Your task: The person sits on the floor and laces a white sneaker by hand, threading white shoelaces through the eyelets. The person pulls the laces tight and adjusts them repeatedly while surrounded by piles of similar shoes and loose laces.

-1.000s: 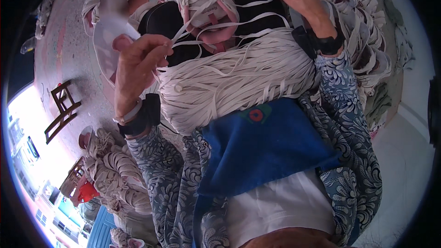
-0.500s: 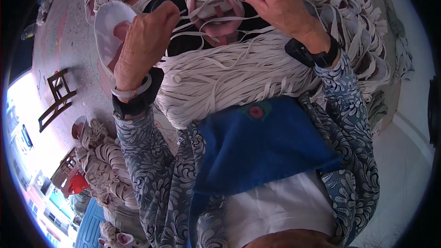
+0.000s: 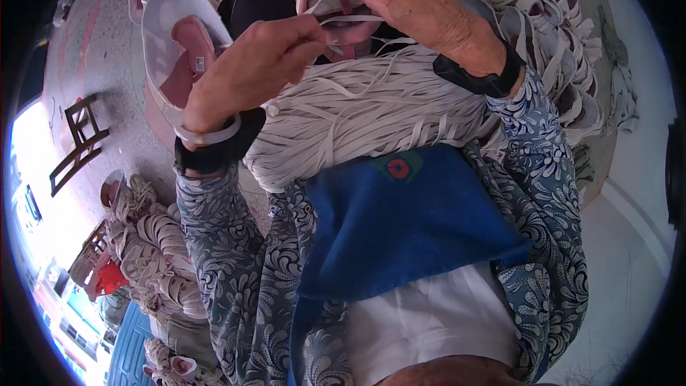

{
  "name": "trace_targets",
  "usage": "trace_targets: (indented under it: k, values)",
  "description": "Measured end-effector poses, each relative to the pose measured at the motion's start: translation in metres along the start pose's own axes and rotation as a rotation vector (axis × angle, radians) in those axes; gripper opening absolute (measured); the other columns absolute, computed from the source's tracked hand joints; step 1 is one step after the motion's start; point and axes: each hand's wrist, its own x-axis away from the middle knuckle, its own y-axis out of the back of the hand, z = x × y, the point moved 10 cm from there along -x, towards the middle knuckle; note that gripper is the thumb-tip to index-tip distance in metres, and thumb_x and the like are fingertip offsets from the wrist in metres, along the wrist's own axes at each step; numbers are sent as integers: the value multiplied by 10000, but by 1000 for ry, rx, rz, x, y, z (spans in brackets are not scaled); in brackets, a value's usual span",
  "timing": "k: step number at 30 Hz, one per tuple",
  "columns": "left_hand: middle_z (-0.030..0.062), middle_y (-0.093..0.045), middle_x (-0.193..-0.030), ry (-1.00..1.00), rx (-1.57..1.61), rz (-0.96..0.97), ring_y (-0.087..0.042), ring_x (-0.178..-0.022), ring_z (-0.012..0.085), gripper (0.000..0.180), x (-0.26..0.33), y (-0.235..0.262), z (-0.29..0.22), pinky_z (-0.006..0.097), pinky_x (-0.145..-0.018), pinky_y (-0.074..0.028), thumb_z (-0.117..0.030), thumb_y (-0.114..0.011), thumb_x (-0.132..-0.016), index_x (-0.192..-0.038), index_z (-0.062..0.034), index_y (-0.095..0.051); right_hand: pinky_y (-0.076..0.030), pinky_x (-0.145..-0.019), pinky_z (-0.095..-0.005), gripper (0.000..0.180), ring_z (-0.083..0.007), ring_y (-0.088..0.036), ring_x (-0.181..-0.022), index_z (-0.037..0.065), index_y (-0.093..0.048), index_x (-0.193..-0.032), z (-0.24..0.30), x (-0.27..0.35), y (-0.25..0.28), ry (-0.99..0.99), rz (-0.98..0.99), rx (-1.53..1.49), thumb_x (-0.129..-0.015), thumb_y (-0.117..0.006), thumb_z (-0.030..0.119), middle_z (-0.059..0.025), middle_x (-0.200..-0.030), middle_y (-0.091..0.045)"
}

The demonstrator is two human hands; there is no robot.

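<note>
In front of me, a pink and off-white shoe (image 3: 354, 33) sits partly hidden by loose strips and my hands. My left hand (image 3: 250, 68) is closed in a pinch at the shoe's left side, at the end of a pale flat shoelace (image 3: 350, 19) that runs across the shoe. Above the shoe's right side, my right hand (image 3: 411, 3) pinches pale lace too; its fingertips are partly cut off by the top edge. A thick bundle of off-white laces (image 3: 364, 118) lies across my lap, just below both hands.
Beside my left wrist stands a white shoe upper (image 3: 161, 28) with a pink lining. Laced shoes (image 3: 557, 36) are heaped at the right, more shoe pieces (image 3: 161, 243) at lower left. A small wooden stool (image 3: 82, 139) lies on the floor. A blue apron (image 3: 407, 221) covers my lap.
My left hand has moved right, closer to my right hand, and now covers the shoe's left side. My right hand has shifted slightly left. The lace between them looks straighter.
</note>
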Motion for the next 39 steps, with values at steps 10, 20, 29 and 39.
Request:
trace_targets:
  k: [10,20,29,39]
  values:
    - [141,-617,-707,6,-367,-486,-641,-648,240,195,-2,57,12,356,-611,-495,-217,-582,-912,-988,-45,-636,-461,-556,-311,132,-211,-485,-653,12,-483,-735,-23,6,11,72,31,199,-797,-599,6,-105,-742,-414]
    - [166,-656,-822,87,-289,-457,-646,-765,347,173,-5,42,28,384,-678,-512,-187,-589,-901,-963,-40,-656,-455,-661,-359,148,-243,-508,-722,-78,-603,-948,-36,36,23,-203,111,-271,-877,-598,52,-134,-913,-516]
    - [170,-605,-859,-33,-520,-360,-614,-808,357,151,-17,36,24,406,-710,-498,-161,-560,-904,-956,-48,-646,-466,-695,-307,167,-223,-526,-796,-46,-638,-952,-18,48,15,64,226,21,-801,-646,25,-109,-959,-522]
    - [172,-605,-881,-162,-522,-397,-602,-832,348,149,-22,41,14,389,-715,-481,-134,-594,-857,-934,-19,-648,-486,-642,-288,125,-231,-538,-753,-34,-614,-897,-26,52,0,-48,245,113,-804,-649,42,-114,-876,-578]
